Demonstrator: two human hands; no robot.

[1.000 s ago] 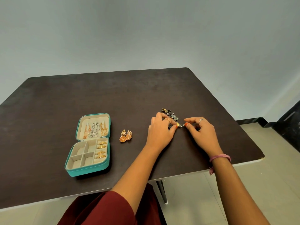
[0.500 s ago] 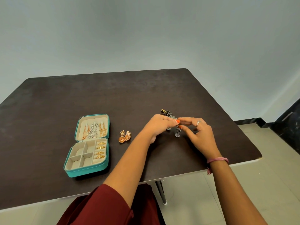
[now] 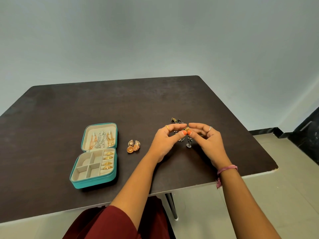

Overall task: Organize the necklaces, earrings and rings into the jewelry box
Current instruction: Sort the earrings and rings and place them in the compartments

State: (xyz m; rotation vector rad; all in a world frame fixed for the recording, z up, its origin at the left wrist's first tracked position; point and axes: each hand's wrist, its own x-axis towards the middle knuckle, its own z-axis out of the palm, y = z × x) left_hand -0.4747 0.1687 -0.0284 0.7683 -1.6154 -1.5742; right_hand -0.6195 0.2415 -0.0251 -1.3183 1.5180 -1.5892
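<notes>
An open teal jewelry box [image 3: 94,182] lies on the dark table [image 3: 51,118] at the left. Necklaces [image 3: 100,139] hang in its lid and several gold rings [image 3: 107,160] fill its right column. A pair of gold earrings [image 3: 133,146] lies just right of the box. My left hand [image 3: 164,144] and my right hand [image 3: 208,140] meet above the table, both pinching the top of dark silver dangling earrings [image 3: 187,140] whose drops hang between the palms. More dark earrings [image 3: 176,120] lie on the table behind my fingers.
The table's front edge [image 3: 189,186] runs close under my forearms and its right corner [image 3: 274,167] sits near my right wrist. Beige floor tiles [image 3: 284,195] and a dark skirting lie beyond. A grey wall stands behind the table.
Both hands have risen off the table with the dark dangling earrings pinched between them; a second ago the earrings lay on the surface under my fingertips.
</notes>
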